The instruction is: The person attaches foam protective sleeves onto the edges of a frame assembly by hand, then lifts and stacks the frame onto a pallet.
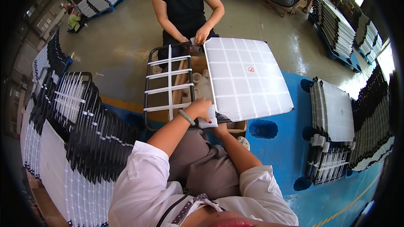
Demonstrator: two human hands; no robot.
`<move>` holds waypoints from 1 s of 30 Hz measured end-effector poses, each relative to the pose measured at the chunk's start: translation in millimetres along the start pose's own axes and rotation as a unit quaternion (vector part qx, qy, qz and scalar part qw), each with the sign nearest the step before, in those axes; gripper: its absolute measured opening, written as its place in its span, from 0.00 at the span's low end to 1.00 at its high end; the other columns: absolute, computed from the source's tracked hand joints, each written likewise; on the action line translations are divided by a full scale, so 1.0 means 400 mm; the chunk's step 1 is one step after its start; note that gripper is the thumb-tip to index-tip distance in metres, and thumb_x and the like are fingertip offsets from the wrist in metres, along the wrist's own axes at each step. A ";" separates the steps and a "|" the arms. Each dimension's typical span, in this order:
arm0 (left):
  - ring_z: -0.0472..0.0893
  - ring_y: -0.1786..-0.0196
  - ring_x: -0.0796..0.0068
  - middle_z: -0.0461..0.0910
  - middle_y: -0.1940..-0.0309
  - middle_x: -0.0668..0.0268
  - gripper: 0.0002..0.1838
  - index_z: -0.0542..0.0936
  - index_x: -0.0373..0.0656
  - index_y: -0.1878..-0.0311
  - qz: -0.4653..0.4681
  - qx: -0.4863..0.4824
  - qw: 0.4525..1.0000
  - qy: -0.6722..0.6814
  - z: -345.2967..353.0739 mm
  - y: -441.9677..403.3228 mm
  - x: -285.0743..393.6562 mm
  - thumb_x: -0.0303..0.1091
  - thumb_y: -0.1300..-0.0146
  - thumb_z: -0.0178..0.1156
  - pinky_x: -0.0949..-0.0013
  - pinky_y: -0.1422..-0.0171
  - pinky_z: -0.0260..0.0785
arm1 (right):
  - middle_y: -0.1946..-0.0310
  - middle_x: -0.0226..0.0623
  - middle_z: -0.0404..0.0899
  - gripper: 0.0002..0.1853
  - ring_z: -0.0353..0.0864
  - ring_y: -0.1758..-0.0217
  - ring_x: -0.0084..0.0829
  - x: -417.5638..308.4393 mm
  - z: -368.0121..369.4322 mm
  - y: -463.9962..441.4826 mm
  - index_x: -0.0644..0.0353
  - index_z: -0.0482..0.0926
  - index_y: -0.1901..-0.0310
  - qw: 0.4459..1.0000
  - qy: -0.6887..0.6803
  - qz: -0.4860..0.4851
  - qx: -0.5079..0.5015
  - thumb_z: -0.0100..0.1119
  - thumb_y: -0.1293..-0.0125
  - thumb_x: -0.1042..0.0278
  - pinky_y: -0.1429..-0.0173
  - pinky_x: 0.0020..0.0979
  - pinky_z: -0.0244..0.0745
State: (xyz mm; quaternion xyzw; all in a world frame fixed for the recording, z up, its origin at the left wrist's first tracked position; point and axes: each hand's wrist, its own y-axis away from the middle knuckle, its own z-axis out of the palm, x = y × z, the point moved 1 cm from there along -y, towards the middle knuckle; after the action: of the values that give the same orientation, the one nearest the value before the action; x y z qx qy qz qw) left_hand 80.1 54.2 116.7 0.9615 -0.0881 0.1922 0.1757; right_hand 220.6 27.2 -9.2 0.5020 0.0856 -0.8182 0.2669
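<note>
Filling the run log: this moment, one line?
left hand: holding white padding | right hand: near edge, partly hidden | wrapped panel: beside strapped black frame | co-worker's hands: far edge

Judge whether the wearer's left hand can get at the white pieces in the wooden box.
Probably yes: the white pieces show through the gap between the strapped frame and the white panel, just beyond the left hand, though it would likely have to release the white corner padding.

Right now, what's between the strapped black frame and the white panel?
Head view: white tubular pieces in a wooden crate below, your left hand at the near end, a co-worker's hands at the far end.
</note>
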 end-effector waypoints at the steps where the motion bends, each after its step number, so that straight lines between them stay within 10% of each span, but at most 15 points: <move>1: 0.78 0.56 0.54 0.78 0.61 0.51 0.34 0.77 0.38 0.59 0.005 -0.001 0.999 0.033 0.000 0.009 0.002 0.44 0.74 0.76 0.61 0.50 0.71 | 0.50 0.36 0.72 0.18 0.73 0.49 0.29 -0.001 -0.002 0.000 0.60 0.67 0.44 1.000 0.020 -0.013 -0.001 0.51 0.36 0.74 0.45 0.33 0.70; 27: 0.75 0.57 0.53 0.76 0.64 0.53 0.27 0.71 0.36 0.56 0.067 0.096 0.990 -0.084 0.011 0.155 0.117 0.27 0.64 0.65 0.59 0.52 0.70 | 0.56 0.34 0.76 0.10 0.76 0.53 0.27 0.063 -0.037 -0.024 0.55 0.72 0.54 0.956 0.283 -0.071 0.024 0.51 0.37 0.72 0.52 0.34 0.72; 30: 0.75 0.56 0.52 0.75 0.62 0.53 0.27 0.70 0.37 0.54 0.076 0.111 0.987 -0.092 0.029 0.160 0.109 0.29 0.62 0.67 0.58 0.51 0.69 | 0.53 0.36 0.74 0.13 0.75 0.50 0.31 0.156 -0.072 -0.051 0.57 0.71 0.52 0.999 -0.039 0.003 0.026 0.52 0.40 0.78 0.49 0.36 0.72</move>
State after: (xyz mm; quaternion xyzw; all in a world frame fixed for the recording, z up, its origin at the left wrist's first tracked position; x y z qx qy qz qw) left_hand 108.8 -13.6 143.6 0.9791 -0.1550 0.1240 0.0438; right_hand 210.2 34.4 -79.8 0.4768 0.0523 -0.8382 0.2595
